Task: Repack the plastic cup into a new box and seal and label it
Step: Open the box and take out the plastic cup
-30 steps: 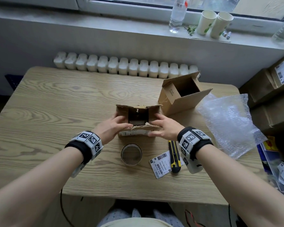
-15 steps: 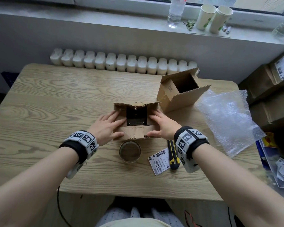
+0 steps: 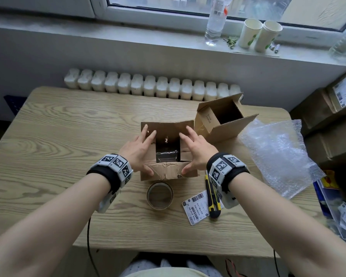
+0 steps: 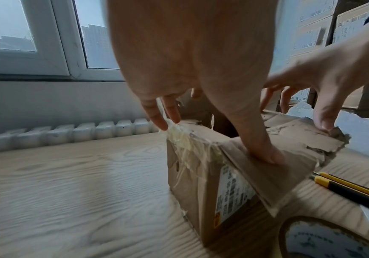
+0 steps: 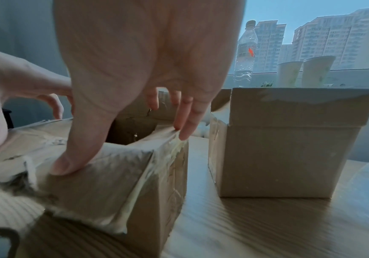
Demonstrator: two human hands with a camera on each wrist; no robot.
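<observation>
Both hands lie flat with straight fingers: the left hand [image 3: 137, 151] and right hand [image 3: 197, 150] press down the flaps of the torn brown cardboard box [image 3: 168, 173] at mid-table. Something clear and shiny shows inside; whether it is the plastic cup is unclear. A second open cardboard box [image 3: 225, 127] stands just beside.

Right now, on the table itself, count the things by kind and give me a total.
Cardboard boxes: 2, the torn box and the new box
Tape roll: 1
Utility knife: 1
Shipping label: 1
Bubble wrap: 1
Total: 6
</observation>
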